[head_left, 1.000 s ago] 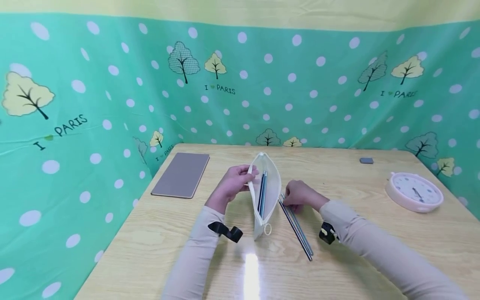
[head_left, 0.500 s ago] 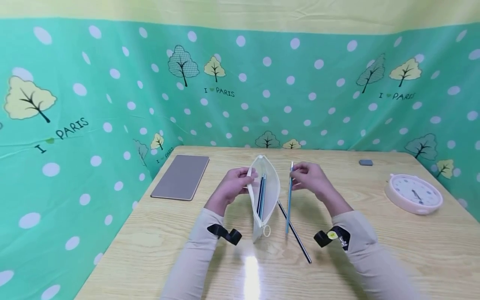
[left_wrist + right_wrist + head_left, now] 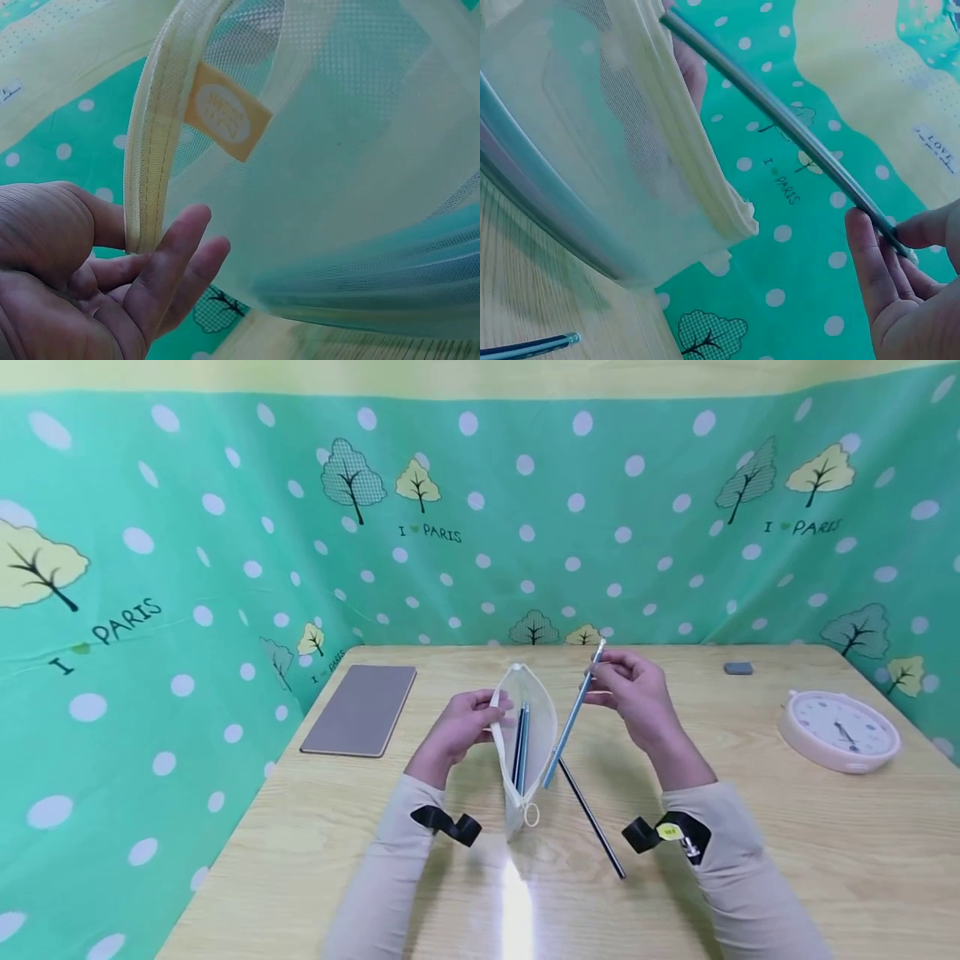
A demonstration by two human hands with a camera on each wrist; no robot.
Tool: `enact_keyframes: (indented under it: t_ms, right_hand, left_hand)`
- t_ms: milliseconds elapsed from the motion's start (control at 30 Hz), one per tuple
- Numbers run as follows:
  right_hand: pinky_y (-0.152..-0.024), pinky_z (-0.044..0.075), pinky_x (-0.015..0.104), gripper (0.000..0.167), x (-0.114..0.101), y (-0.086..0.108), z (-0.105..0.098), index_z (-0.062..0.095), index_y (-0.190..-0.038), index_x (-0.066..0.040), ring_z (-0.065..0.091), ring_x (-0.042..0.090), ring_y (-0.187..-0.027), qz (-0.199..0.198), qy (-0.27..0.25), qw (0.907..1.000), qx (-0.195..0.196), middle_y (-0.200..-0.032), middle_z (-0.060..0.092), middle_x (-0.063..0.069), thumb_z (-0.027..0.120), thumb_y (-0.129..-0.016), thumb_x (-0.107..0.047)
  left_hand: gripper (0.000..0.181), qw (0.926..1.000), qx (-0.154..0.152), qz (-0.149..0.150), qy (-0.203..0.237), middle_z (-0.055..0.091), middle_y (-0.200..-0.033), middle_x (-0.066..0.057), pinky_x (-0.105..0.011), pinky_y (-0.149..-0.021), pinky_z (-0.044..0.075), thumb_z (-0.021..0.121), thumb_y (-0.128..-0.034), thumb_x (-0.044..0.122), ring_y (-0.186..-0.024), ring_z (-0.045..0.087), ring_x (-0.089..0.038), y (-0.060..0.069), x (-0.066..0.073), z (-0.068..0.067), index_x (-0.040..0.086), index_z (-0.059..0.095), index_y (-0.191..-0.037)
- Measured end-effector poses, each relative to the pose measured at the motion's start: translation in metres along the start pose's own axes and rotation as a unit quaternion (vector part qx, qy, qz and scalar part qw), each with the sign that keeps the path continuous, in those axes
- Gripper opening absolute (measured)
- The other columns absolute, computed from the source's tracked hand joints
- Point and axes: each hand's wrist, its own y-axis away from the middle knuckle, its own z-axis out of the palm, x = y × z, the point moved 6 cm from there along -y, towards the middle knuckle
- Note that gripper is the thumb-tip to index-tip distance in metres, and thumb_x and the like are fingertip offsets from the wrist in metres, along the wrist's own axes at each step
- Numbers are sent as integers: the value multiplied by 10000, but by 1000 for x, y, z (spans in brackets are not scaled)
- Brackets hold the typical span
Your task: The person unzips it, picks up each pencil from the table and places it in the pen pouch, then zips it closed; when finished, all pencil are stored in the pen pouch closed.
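Note:
My left hand [image 3: 462,727] pinches the left edge of a pale mesh zip pouch [image 3: 542,718], whose mouth gapes upward. Inside the pouch lie a dark pencil [image 3: 517,750] and a light blue pencil [image 3: 525,747]. In the left wrist view the zip edge [image 3: 154,150] with an orange tag [image 3: 227,112] sits between thumb and fingers. My right hand [image 3: 633,693] pinches another light blue pencil [image 3: 573,714] near its upper end. That pencil slants, its lower end by the pouch's right rim. A black pencil [image 3: 592,818] lies on the table, right of the pouch.
A grey-brown notebook [image 3: 360,710] lies at the table's left. On the right are a pink round clock [image 3: 840,731] and a small grey-blue eraser [image 3: 738,668]. A green patterned cloth [image 3: 480,560] hangs behind and to the left of the wooden table [image 3: 705,893].
My right hand has picked up the light blue pencil from beside the black one, raised it and tilted its lower end toward the pouch. My left hand keeps its hold on the pouch.

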Motion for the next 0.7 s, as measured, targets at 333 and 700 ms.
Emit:
enact_keyframes:
  t_ms: [333,700]
  right_hand:
    - [-761,646,244,102,-3,5,6,593,-1079,-45,713,91,-762,-504,-777,9928,760,-861,692,-21,544,-1035,33]
    - [-676,653,268,200,-2,11,20,562,-1176,-26,713,99,-696,-860,-616,9899,939,-827,694,-19,583,-1004,73]
  left_hand:
    - [405,9999,-3,-109,-59,632,-1368,-248,-364,-897,633,574,-1044,59,-1005,707,-205,0,-1,0,-68,545,-1427]
    - [412,9999,14,-110,-28,626,-1373,-247,-385,-914,628,574,-1040,48,-1014,702,-215,0,-1,1,-75,537,-1432]
